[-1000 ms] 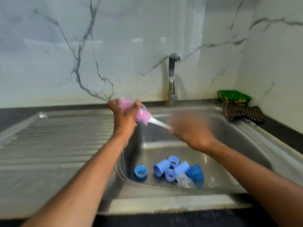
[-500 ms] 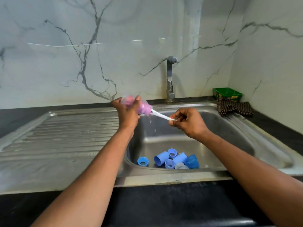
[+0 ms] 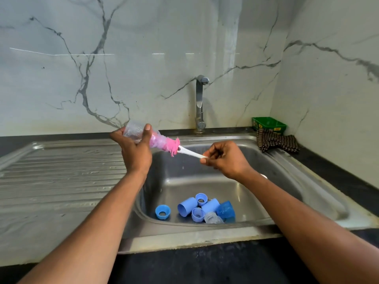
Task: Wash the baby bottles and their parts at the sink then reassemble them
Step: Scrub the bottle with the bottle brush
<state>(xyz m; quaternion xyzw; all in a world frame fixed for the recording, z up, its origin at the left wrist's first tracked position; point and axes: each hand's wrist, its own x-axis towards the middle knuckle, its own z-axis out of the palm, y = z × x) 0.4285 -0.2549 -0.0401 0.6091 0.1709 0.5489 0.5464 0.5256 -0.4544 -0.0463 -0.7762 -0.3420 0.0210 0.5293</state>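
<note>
Head cam: my left hand (image 3: 135, 154) grips the clear bottle (image 3: 141, 133) over the sink (image 3: 307, 177), while my right hand (image 3: 224, 158) pinches the pink brush (image 3: 170, 146) handle. A hard tug could probably flick suds or drop the slippery bottle onto the blue parts (image 3: 196, 208).

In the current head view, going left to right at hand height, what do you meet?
Draining board → left hand holding the clear bottle → pink brush head → white brush handle → right hand → checked cloth.
</note>
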